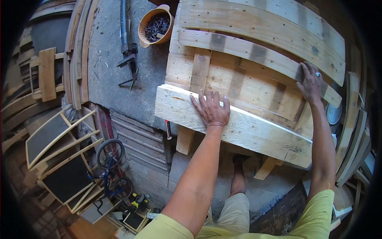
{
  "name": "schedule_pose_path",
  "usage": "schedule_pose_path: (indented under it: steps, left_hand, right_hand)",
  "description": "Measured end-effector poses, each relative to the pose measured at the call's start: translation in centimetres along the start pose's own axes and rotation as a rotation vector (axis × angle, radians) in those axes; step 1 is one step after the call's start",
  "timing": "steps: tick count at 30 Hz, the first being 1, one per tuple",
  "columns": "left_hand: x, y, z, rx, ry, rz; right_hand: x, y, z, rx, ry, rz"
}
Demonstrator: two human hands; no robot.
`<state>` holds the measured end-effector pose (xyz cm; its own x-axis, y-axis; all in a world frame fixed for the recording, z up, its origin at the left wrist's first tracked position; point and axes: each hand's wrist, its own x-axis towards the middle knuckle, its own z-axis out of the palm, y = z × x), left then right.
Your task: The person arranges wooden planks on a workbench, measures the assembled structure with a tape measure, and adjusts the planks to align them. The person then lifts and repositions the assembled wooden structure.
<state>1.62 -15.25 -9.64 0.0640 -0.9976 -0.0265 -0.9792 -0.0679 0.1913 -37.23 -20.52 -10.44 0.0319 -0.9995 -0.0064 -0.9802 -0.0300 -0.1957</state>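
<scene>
My left hand (213, 112) lies with fingers spread on a wide, pale board (262, 135) along the near side of a wooden pallet-like frame. Its fingertips reach the board's far edge. Farther right, my right hand (311, 85), with a ring on one finger, is closed around the right part of a narrow slat (238, 46), thumb on the near edge. Beyond that slat, a wider plank (254, 26) dotted with nail holes lies across the frame. Crosswise beneath the boards runs a short wooden piece (200, 65).
A tan bowl (155, 28) full of nails and a metal bar clamp (129, 51) rest on the grey concrete surface (105, 71). Long timber strips (81, 47) lean at left. Below stand wood-framed panels (65, 179) and a small bicycle (111, 171). More planks (350, 119) crowd the right side.
</scene>
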Motion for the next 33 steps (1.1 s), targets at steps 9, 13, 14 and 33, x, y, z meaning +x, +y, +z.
schedule_pose_path:
  steps: [9,13,14,33]
  left_hand:
    - [0.4,-0.1,-0.2,-0.027,-0.014,-0.003]
    - [0.5,0.1,-0.5,-0.023,-0.028,-0.005]
    - [0.5,0.1,-0.6,-0.026,-0.022,-0.001]
    - [0.4,0.5,-0.7,0.009,-0.031,0.008]
  right_hand:
    - [4.3,-7.0,2.3,-0.065,0.037,-0.086]
    - [5.6,-7.9,2.7,-0.072,-0.016,-0.055]
    - [5.7,-8.0,2.7,-0.061,-0.053,-0.051]
    - [7.6,-7.8,2.6,-0.025,0.02,-0.064]
